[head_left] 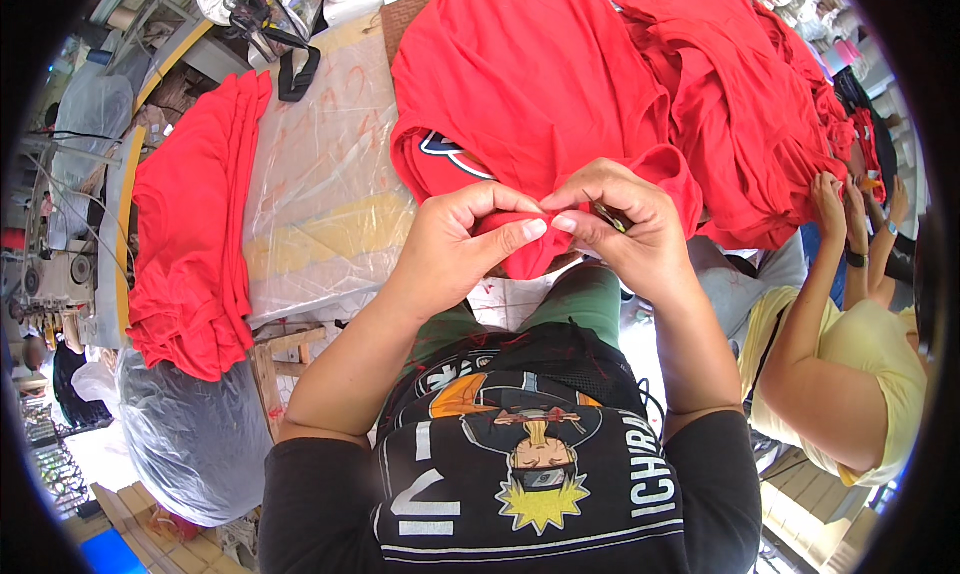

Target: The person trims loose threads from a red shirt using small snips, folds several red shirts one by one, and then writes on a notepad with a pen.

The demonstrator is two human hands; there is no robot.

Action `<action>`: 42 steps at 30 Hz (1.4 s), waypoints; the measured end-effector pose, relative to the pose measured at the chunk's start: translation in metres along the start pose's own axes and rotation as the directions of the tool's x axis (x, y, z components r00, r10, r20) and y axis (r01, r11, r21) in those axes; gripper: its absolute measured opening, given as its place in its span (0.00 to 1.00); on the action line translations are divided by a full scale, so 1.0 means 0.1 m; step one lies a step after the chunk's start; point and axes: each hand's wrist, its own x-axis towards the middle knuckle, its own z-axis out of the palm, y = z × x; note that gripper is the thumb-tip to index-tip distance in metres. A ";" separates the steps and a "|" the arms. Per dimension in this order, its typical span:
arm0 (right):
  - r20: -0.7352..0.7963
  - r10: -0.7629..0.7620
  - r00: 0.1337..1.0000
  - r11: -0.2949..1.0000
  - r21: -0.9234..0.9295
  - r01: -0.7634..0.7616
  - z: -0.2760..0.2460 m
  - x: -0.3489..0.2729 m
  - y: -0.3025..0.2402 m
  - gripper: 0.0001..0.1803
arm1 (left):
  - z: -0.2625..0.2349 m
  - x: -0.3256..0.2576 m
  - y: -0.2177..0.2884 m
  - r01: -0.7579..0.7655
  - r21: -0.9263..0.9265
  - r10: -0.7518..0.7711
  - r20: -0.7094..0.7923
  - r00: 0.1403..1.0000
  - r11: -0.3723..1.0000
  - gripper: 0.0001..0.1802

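Observation:
A large red garment (520, 84) with a dark and white printed patch lies spread at the table's near edge. My left hand (462, 236) is closed on its near edge, thumb and forefinger pinching the cloth. Fingertip to fingertip with it, my right hand (625, 224) pinches the same edge from the other side. A fold of the red cloth hangs below my left fingers. Something small, dark and yellowish shows inside the curl of my right hand, too hidden to name.
A folded red stack (195, 224) lies left on the plastic-covered table (320, 174). More red cloth (750, 104) is heaped at right, where a co-worker's hands (830, 204) touch it. A plastic-wrapped bundle (190, 444) stands lower left. A black strap (298, 74) hangs over the table's far side.

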 end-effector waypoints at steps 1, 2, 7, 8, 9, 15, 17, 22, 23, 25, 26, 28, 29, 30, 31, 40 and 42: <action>0.017 0.012 1.000 1.000 0.001 -0.012 -0.01 0.00 0.00 0.04 | 0.01 -0.01 0.03 0.054 0.006 -0.054 0.004 0.999 0.999 0.06; 0.034 0.023 0.999 1.000 0.002 -0.023 -0.02 -0.01 0.00 0.04 | 0.01 0.00 0.00 0.051 -0.033 -0.051 0.006 0.999 0.998 0.07; 0.049 -0.209 0.977 0.912 -0.352 0.213 -0.03 -0.02 -0.06 0.14 | -0.01 0.04 -0.10 0.043 -0.206 -0.042 0.009 0.999 0.978 0.11; 0.080 -0.284 0.956 0.826 -0.486 0.286 -0.02 -0.02 -0.08 0.16 | 0.00 0.04 -0.09 0.045 -0.222 -0.044 0.009 0.999 0.974 0.11; 0.081 -0.315 0.946 0.805 -0.505 0.311 -0.02 -0.02 -0.08 0.18 | 0.00 0.04 -0.08 0.049 -0.238 -0.047 0.011 0.999 0.970 0.11; 0.050 -0.314 0.948 0.826 -0.477 0.299 0.00 -0.04 -0.19 0.18 | 0.01 0.04 -0.03 0.069 -0.179 -0.066 0.027 0.997 0.981 0.11; 0.090 -0.336 0.938 0.853 -0.394 0.343 -0.07 -0.05 -0.21 0.17 | 0.01 0.04 -0.03 0.064 -0.183 -0.061 0.024 0.998 0.981 0.11; 0.176 -0.158 0.972 0.896 -0.388 0.216 -0.26 -0.02 -0.34 0.17 | -0.01 0.03 -0.04 0.066 -0.182 -0.066 0.004 0.998 0.981 0.11; 0.128 -0.085 0.988 0.885 -0.446 0.134 -0.24 -0.01 -0.38 0.18 | -0.02 0.03 -0.04 0.064 -0.182 -0.063 0.010 0.998 0.981 0.11; 0.118 -0.112 0.987 0.890 -0.429 0.152 -0.24 -0.03 -0.33 0.17 | -0.01 0.03 -0.02 0.061 -0.184 -0.056 0.032 0.998 0.981 0.12; 0.125 -0.127 0.984 0.884 -0.436 0.170 -0.25 -0.04 -0.29 0.17 | -0.01 0.03 -0.02 0.062 -0.181 -0.056 0.036 0.998 0.982 0.12; 0.138 -0.151 0.979 0.873 -0.446 0.198 -0.26 -0.04 -0.27 0.15 | -0.01 0.03 -0.02 0.065 -0.176 -0.059 0.042 0.997 0.982 0.13; 0.142 -0.161 0.977 0.868 -0.450 0.209 -0.26 -0.04 -0.27 0.15 | 0.00 0.03 -0.02 0.067 -0.174 -0.061 0.041 0.997 0.982 0.13; 0.148 -0.173 0.974 0.864 -0.452 0.222 -0.25 -0.03 -0.27 0.14 | 0.00 0.02 -0.01 0.069 -0.172 -0.063 0.038 0.997 0.983 0.13; 0.157 -0.184 0.970 0.849 -0.471 0.238 -0.25 -0.01 -0.27 0.13 | 0.00 0.02 -0.01 0.070 -0.170 -0.065 0.034 0.997 0.983 0.13; 0.228 -0.223 0.948 0.787 -0.532 0.313 -0.24 0.03 -0.26 0.13 | 0.01 0.01 -0.01 0.087 -0.149 -0.081 0.043 0.996 0.985 0.14; 0.245 -0.200 0.949 0.774 -0.554 0.306 -0.26 0.03 -0.26 0.16 | 0.01 0.01 -0.01 0.088 -0.136 -0.083 0.042 0.996 0.987 0.14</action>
